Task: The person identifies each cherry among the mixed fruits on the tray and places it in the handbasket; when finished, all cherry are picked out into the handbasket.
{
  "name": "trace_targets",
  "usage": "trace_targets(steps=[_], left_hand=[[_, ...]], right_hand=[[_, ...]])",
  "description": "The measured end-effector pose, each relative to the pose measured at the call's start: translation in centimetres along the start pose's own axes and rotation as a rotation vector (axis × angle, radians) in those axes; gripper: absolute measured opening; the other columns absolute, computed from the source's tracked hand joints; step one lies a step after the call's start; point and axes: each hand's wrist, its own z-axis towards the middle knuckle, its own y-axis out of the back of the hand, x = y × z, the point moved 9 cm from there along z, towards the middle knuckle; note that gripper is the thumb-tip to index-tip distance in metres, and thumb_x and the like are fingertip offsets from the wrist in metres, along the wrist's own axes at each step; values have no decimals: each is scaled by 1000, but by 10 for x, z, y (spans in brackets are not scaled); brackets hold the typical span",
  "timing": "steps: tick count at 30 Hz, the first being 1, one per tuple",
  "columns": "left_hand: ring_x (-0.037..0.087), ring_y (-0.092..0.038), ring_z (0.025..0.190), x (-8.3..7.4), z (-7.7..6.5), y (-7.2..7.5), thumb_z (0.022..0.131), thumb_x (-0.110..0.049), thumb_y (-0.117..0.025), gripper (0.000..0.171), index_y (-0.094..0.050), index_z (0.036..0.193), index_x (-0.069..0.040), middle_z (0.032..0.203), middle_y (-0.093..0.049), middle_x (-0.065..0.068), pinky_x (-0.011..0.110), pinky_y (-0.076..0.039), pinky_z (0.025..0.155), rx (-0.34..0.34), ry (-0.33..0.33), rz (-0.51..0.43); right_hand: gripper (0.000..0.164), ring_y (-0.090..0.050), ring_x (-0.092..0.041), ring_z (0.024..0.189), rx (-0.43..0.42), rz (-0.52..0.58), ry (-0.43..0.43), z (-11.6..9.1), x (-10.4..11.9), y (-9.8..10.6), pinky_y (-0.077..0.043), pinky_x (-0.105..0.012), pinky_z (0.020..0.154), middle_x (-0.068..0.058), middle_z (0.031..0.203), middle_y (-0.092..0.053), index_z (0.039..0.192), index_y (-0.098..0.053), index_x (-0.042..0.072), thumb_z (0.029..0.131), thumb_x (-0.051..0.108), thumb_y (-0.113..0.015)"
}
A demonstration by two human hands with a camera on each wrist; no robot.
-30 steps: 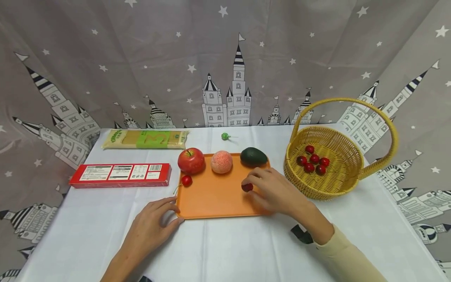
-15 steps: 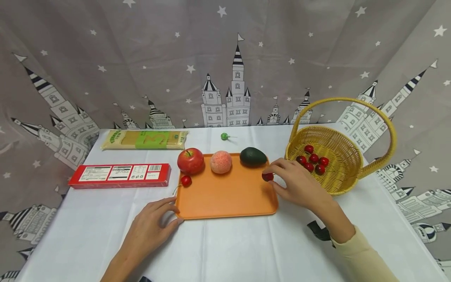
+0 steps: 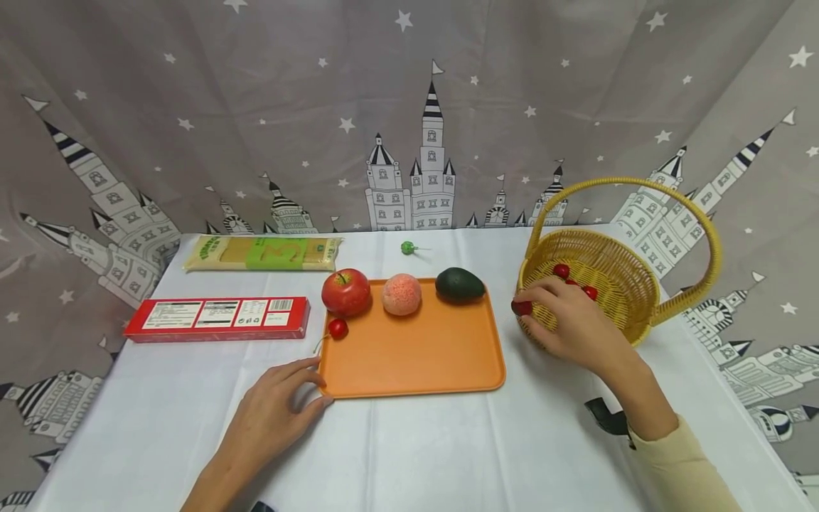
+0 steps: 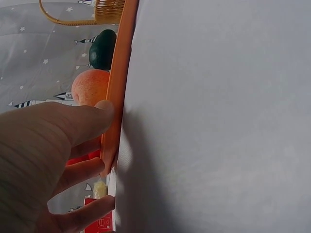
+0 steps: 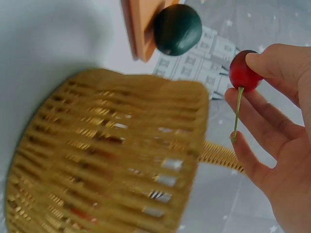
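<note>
My right hand (image 3: pixel 572 320) pinches a dark red cherry (image 5: pixel 244 71) between thumb and fingertips, its green stem hanging down. In the head view this hand is over the near left rim of the yellow wicker basket (image 3: pixel 623 249), hiding some of the cherries inside. My left hand (image 3: pixel 271 409) rests at the near left corner of the orange tray (image 3: pixel 416 355), fingers spread and thumb on the rim (image 4: pixel 115 116). On the tray are a red apple (image 3: pixel 346 292), a peach (image 3: pixel 402 294), a dark green avocado (image 3: pixel 459 284) and a cherry (image 3: pixel 338 328) with its stem over the left edge.
A red box (image 3: pixel 217 318) lies left of the tray, with a long yellow packet (image 3: pixel 264 254) behind it. A small green ball on a thin stick (image 3: pixel 408 247) lies beyond the tray. The basket's tall handle (image 3: pixel 640 183) arches above it. A patterned curtain (image 3: pixel 275 107) hangs behind.
My right hand has carried the pinched cherry from above the tray rightward to the basket's rim. The left hand and the tray have stayed in place.
</note>
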Motion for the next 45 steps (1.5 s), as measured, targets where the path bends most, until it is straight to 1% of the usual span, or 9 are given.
trace_targets(steps=[3, 7, 12, 18, 24, 30, 36, 41, 45], left_hand=[[38, -66, 124, 0, 0, 0, 81, -26, -97, 26, -80, 100, -20, 137, -73, 12, 63, -55, 105, -1, -1, -3], [38, -66, 125, 1, 0, 0, 81, -26, -96, 26, -80, 101, -19, 138, -73, 12, 63, -55, 106, 0, 4, -3], [38, -66, 124, 1, -1, -1, 81, -26, -96, 26, -80, 100, -20, 137, -73, 11, 63, -55, 105, -1, 2, -3], [37, -66, 125, 2, -1, 0, 81, -28, -97, 27, -80, 100, -19, 137, -73, 11, 63, -55, 107, -3, -8, -12], [37, -66, 125, 2, -1, 0, 81, -27, -97, 26, -80, 100, -20, 137, -73, 11, 63, -54, 107, -2, -5, -10], [37, -66, 125, 3, -1, -1, 81, -27, -97, 26, -80, 100, -20, 137, -73, 11, 63, -54, 107, 0, 3, -13], [37, -66, 125, 3, -1, -1, 80, -28, -98, 28, -80, 100, -20, 137, -73, 11, 63, -54, 107, -3, 4, -10], [37, -66, 125, 3, -1, -1, 80, -27, -97, 27, -81, 101, -19, 137, -73, 11, 62, -54, 107, -7, 3, -10], [37, -66, 125, 3, -1, -1, 81, -26, -97, 27, -81, 101, -19, 137, -73, 11, 63, -55, 107, -5, 8, -10]], right_hand=[[34, -68, -28, 99, -25, 5, 5, -2, -8, 3, -63, -49, 85, -7, 118, -70, 120, -76, 13, 88, 7, -85], [35, -69, -28, 98, -38, 8, -23, -7, -21, 5, -65, -48, 81, -9, 118, -70, 121, -76, 13, 88, 5, -84], [37, -69, -32, 104, -36, 10, -69, -13, -35, 6, -65, -53, 86, -11, 121, -70, 122, -75, 13, 89, 4, -85], [37, -69, -33, 102, -33, 23, -85, -18, -49, 3, -63, -55, 85, -13, 121, -69, 121, -76, 12, 87, 0, -85], [37, -69, -33, 102, 14, 50, -97, -15, -62, -6, -63, -55, 85, -14, 121, -69, 122, -75, 11, 88, -1, -83], [32, -70, -32, 101, 82, 49, -137, -10, -73, -16, -63, -53, 85, -12, 118, -68, 122, -74, 11, 92, 4, -82], [30, -72, -33, 103, 132, 62, -172, -10, -83, -26, -63, -53, 87, -13, 120, -67, 124, -74, 10, 94, 7, -81], [30, -72, -31, 102, 150, 60, -177, -11, -89, -32, -64, -50, 85, -13, 118, -66, 123, -74, 9, 94, 6, -81], [30, -73, -30, 102, 165, 50, -181, -11, -93, -37, -65, -50, 85, -14, 121, -66, 123, -74, 9, 94, 7, -81]])
